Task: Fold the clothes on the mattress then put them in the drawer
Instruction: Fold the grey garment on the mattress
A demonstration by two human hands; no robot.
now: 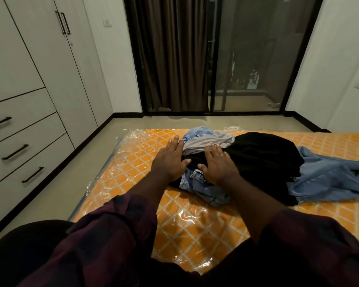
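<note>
A heap of clothes lies on the orange patterned mattress (137,175), which is wrapped in clear plastic. The heap holds a black garment (265,154), a grey garment (211,139), blue jeans (203,187) at the front and another pale blue denim piece (327,179) spread to the right. My left hand (170,160) is flat, fingers straight, at the heap's left edge. My right hand (218,164) lies flat on top of the heap, a ring on one finger. Three drawers (27,146) with black handles sit in the wardrobe on the left.
A tall white wardrobe (50,65) lines the left wall, with a strip of tiled floor (75,175) between it and the mattress. Brown curtains (170,59) and a dark sliding glass door (253,59) stand at the back. A white wall is on the right.
</note>
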